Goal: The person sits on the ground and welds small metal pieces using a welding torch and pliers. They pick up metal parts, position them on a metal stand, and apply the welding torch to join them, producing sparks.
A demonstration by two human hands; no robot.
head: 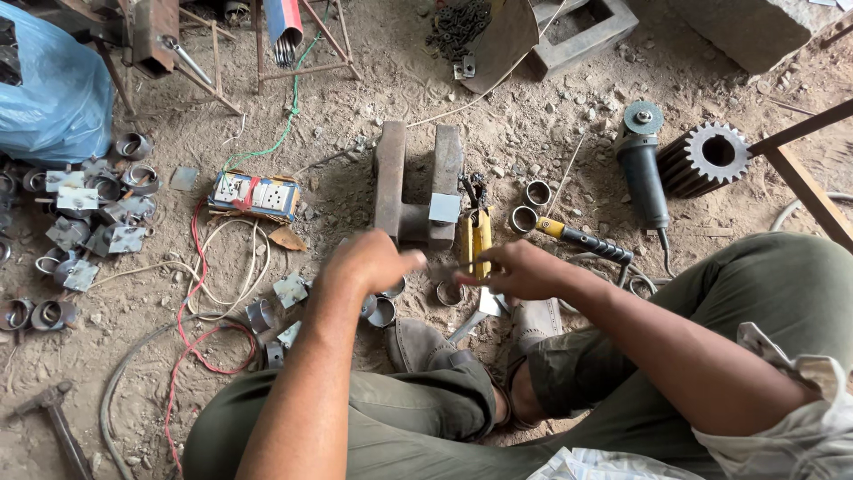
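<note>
I squat on a dirt floor. My left hand (371,260) hovers over short metal rings (382,311) by my shoe, fingers loosely curled, nothing clearly in it. My right hand (515,269) reaches left beside a yellow-handled clamp tool (480,238), its fingertips pinched near a small ring (450,293); I cannot tell whether it grips anything. A rusty steel block (416,182) with a small square plate (444,207) on it lies just beyond both hands.
An angle grinder (641,164) and a big gear (706,158) lie at the right. A power strip (255,195) with red and white wires is at the left, past it several welded ring-and-plate parts (98,209). A hammer (55,418) lies at lower left.
</note>
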